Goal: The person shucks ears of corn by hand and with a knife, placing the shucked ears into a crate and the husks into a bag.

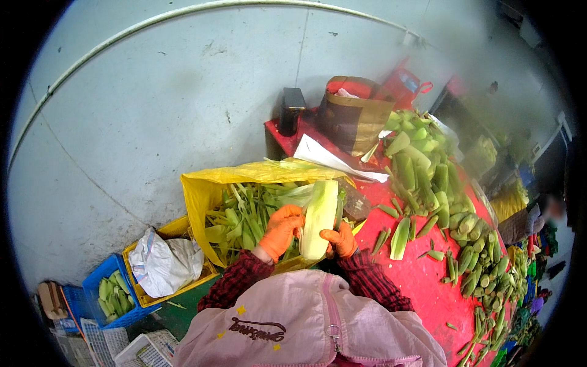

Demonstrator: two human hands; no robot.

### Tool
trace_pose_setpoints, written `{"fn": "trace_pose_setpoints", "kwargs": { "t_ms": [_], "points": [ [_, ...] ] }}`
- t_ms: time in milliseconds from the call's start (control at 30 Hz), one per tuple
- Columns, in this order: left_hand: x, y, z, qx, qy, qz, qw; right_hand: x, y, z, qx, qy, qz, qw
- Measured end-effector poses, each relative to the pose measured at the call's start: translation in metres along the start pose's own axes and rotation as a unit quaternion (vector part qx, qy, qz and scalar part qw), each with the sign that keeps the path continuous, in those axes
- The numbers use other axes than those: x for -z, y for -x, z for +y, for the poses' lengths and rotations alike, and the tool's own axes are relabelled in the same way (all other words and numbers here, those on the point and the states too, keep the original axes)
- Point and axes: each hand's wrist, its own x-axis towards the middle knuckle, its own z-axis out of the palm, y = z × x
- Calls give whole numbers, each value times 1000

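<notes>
Hands in orange gloves, left hand (281, 230) and right hand (340, 240), curl closed around a pale corn cob (318, 219); behind them, seemingly, a yellow sack (202, 196) of husks.

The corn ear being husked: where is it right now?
In the head view it sits centre frame: the pale corn ear is upright between the left hand and right hand, over the yellow bag of husks.

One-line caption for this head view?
Both orange-gloved hands, left and right, hold a pale corn cob above a yellow bag of husks.
</notes>
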Motion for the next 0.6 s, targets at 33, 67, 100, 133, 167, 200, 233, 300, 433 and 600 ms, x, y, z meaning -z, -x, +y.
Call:
{"fn": "trace_pose_setpoints", "kwargs": {
  "t_ms": [33,67,100,133,167,200,233,300,433,600],
  "points": [
    [0,0,-1,6,30,-8,999,2,0,0,-4,-6,-6,1000],
    [1,0,-3,8,53,-10,999,4,0,-2,-8,-11,-11,1000],
    [1,-1,-5,11,74,-12,997,5,-1,-4,-11,-17,-16,1000],
    [0,-2,-7,14,95,-15,995,2,-4,-3,-1,-9,2,1000],
    [-3,-3,-8,8,105,-17,994,-2,-11,2,10,0,21,1000],
    [-9,-3,-9,4,116,-19,993,-3,-15,8,19,10,41,999],
    [-16,-2,-9,0,126,-21,992,1,-15,11,-26,-7,24,999],
    [-34,4,4,-26,45,-16,999,14,-13,22,-114,-41,-8,993],
    [-9,-1,28,-66,137,-89,984,9,-19,52,10,-294,42,955],
    [88,2,60,-126,19,126,984,29,-12,23,63,-296,74,950]
  ]
}}
